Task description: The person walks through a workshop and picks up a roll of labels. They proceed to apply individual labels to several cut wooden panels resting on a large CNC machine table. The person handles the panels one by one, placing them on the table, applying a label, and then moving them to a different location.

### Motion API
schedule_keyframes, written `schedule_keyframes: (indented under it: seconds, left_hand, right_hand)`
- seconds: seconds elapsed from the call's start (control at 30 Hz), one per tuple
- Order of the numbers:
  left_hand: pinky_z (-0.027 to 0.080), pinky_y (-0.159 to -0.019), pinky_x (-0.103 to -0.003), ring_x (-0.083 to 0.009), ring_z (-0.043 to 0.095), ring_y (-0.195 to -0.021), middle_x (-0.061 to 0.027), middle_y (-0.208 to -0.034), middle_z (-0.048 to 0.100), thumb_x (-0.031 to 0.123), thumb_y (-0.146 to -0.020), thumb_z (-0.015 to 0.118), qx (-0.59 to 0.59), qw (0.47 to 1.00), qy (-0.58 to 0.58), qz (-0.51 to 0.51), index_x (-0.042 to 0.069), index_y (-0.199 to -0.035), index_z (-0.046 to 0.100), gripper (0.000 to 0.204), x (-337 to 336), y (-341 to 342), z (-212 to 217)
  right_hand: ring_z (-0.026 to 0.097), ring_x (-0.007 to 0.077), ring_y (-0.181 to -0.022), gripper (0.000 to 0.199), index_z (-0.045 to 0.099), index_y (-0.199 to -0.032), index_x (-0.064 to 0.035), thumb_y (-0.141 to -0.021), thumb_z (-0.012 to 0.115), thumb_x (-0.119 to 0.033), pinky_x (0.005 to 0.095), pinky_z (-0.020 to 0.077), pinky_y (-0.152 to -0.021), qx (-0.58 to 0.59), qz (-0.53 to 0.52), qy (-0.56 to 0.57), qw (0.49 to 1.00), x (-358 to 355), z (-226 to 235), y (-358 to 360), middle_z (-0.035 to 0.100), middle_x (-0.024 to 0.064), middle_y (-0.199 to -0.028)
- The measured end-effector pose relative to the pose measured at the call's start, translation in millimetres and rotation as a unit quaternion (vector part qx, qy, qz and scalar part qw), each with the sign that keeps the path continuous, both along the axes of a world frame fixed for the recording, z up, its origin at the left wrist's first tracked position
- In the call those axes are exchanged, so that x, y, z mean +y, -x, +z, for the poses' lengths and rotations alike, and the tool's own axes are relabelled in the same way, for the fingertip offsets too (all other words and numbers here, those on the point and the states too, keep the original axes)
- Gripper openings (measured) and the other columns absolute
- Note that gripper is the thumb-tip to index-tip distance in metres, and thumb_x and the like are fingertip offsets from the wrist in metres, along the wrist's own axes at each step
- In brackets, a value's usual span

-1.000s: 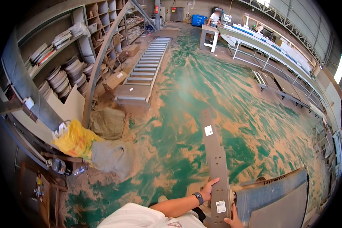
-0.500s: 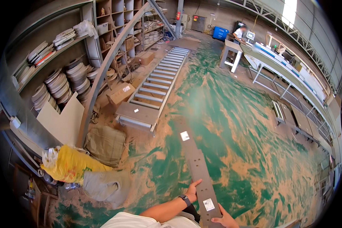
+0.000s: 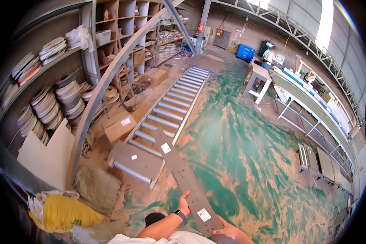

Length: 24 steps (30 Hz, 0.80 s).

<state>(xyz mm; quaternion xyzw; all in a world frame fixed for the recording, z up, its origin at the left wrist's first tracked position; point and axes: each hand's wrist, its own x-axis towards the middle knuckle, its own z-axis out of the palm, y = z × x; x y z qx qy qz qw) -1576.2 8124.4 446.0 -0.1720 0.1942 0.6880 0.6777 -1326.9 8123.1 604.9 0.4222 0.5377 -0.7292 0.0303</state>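
A long brown-grey board [image 3: 183,174] with drilled holes and two white labels stretches away from me, tilted so that its far end overlaps the roller conveyor in view. My left hand [image 3: 184,204], with a dark watch on its wrist, grips the board's left edge around the middle. At the near end, my right hand [image 3: 228,230] holds the right edge, its thumb on the top face. Ahead and to the left is the low roller conveyor [image 3: 171,106]. On its near end lies a wide brown panel [image 3: 139,162] with a small white label.
Shelves [image 3: 49,61] with edging coils run along the left, behind a curved beam [image 3: 94,114]. A cardboard box [image 3: 120,125] sits beside the conveyor; a yellow sack [image 3: 67,213] lies near left. At right stand a long machine [image 3: 313,99], stacked panels [image 3: 324,166] and a person [image 3: 268,57].
The board's far end has swung left and now overlaps the conveyor in view. Both hands have moved left with it. The conveyor appears nearer, and the distant person has shifted.
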Motion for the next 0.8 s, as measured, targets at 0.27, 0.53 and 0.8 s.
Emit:
schedule_keyframes:
  seconds: [0.27,0.53,0.8]
  left_hand:
    - [0.051,-0.086,-0.054,-0.0317,0.059,-0.104,-0.0116,-0.113,0.057,0.014,-0.083,0.067,0.02,0.991,-0.079,-0.105,0.018,-0.132,0.043,0.054,298.3,20.2,4.3]
    - [0.054,-0.085,-0.05,-0.0329,0.064,-0.101,-0.0148,-0.114,0.062,0.014,-0.086,0.063,0.128,0.988,-0.065,-0.049,0.011,-0.129,0.05,0.045,568.9,45.6,37.9]
    - [0.047,-0.091,-0.053,-0.0347,0.059,-0.106,-0.0134,-0.116,0.061,0.027,-0.083,0.066,-0.082,0.992,-0.096,-0.025,0.01,-0.123,0.052,0.046,786.6,142.3,-13.7]
  right_hand:
    - [0.043,0.0262,-0.132,0.117,0.015,-0.154,-0.0062,-0.064,0.087,-0.022,0.0398,0.0383,-0.106,0.108,-0.218,-0.057,0.968,186.0,-77.2,-5.7,0.044,0.016,-0.144]
    - [0.04,0.028,-0.134,0.113,0.016,-0.154,-0.0055,-0.064,0.083,-0.017,0.0397,0.0328,-0.11,0.092,-0.248,-0.023,0.964,463.9,-39.0,44.7,0.042,0.0186,-0.145]
    - [0.033,0.0278,-0.139,0.106,0.011,-0.154,-0.0024,-0.078,0.079,-0.033,0.0375,0.0241,-0.114,-0.062,-0.06,-0.069,0.994,745.6,-12.7,127.1,0.033,0.0203,-0.151]
